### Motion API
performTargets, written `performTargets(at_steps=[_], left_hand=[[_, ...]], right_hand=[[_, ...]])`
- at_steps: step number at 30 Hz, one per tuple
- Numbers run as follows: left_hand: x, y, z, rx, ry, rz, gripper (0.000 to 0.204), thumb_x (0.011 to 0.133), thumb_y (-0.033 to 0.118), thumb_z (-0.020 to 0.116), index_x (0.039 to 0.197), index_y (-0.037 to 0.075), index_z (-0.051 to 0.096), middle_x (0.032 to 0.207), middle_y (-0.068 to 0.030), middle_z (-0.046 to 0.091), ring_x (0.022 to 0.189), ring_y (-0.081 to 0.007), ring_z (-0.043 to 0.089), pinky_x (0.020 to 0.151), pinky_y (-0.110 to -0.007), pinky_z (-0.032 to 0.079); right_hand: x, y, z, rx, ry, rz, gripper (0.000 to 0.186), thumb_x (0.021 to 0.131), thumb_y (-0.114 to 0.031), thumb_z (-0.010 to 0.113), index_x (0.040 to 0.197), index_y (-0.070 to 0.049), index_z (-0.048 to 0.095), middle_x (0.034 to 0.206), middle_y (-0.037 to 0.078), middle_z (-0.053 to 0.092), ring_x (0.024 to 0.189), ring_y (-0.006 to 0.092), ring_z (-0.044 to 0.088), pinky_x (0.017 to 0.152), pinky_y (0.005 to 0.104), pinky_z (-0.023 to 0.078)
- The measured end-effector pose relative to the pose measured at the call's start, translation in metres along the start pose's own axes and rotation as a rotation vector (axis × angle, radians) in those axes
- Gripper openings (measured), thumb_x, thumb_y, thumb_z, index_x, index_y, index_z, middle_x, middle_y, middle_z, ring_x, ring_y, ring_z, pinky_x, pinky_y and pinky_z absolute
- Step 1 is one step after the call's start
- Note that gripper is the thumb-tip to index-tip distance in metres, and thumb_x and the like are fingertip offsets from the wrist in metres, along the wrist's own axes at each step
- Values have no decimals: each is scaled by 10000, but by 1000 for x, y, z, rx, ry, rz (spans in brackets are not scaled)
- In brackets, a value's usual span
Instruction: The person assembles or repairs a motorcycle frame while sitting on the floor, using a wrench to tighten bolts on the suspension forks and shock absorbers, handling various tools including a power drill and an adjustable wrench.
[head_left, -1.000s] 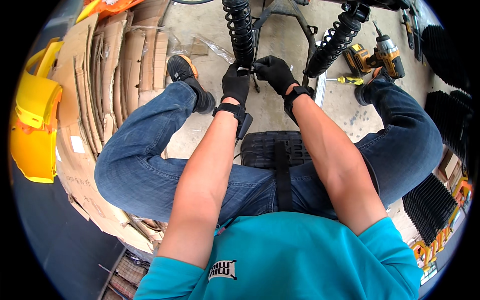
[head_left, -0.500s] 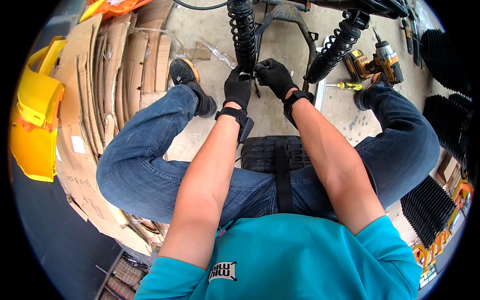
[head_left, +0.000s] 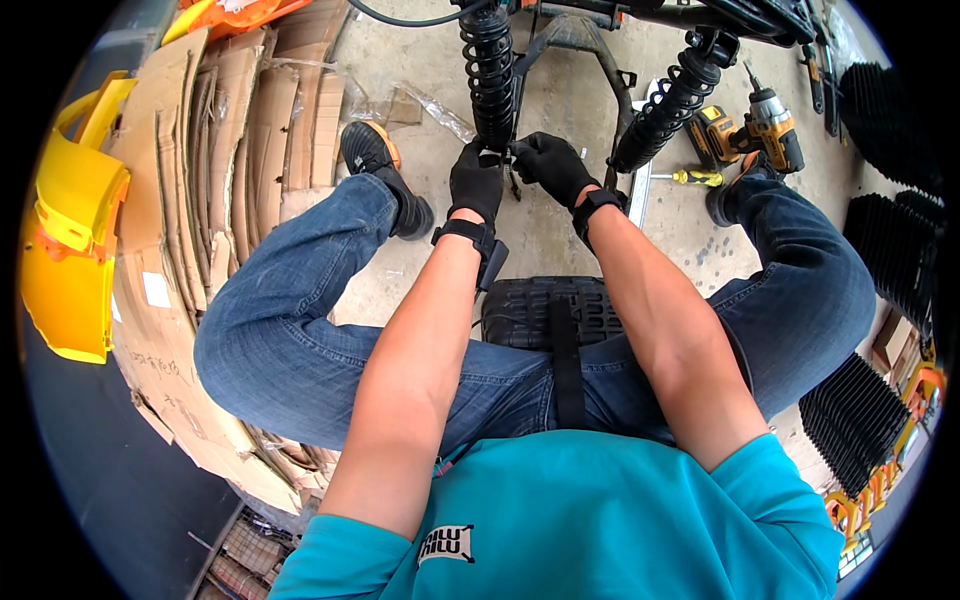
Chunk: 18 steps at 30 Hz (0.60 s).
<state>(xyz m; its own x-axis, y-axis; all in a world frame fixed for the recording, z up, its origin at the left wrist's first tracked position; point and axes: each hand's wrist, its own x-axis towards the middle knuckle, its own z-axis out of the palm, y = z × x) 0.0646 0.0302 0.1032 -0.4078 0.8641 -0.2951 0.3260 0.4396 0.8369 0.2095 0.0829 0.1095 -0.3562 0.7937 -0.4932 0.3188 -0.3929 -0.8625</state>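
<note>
Left hand point(head_left: 476, 182) presses in by the spring point(head_left: 488, 75), grip too hidden to tell, right hand point(head_left: 554, 166) pinched narrow beside it—steadiness should help.

Teal short-sleeved shirt point(head_left: 620, 510); white chest patch point(head_left: 447, 543) with black characters. Left hand point(head_left: 476, 182) and right hand point(head_left: 554, 166) fitted with black gloves point(head_left: 480, 197). Black wrist straps point(head_left: 462, 230), the left carrying a dark module point(head_left: 491, 266). Blue denim jeans point(head_left: 275, 310). Black shoes point(head_left: 368, 152) with orange edging point(head_left: 390, 152).
</note>
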Motion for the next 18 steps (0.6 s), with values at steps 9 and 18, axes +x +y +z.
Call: performTargets(at_steps=[9, 18], left_hand=[[6, -20, 5, 28, 13, 30, 343, 778, 34, 588, 1120, 48, 609, 747, -67, 652, 564, -134, 576, 511, -275, 440], [12, -30, 8, -28, -22, 61, 374, 783, 6, 606, 1155, 33, 575, 738, -70, 653, 524, -110, 542, 460, -259, 397]], right_hand=[[-1, -10, 9, 143, 66, -8, 215, 901, -221, 591, 924, -8, 611, 757, 67, 642, 635, 123, 592, 600, 277, 485], [7, 6, 3, 85, 33, -67, 255, 833, -235, 637, 906, 9, 653, 738, 108, 669, 650, 158, 635, 620, 293, 502]])
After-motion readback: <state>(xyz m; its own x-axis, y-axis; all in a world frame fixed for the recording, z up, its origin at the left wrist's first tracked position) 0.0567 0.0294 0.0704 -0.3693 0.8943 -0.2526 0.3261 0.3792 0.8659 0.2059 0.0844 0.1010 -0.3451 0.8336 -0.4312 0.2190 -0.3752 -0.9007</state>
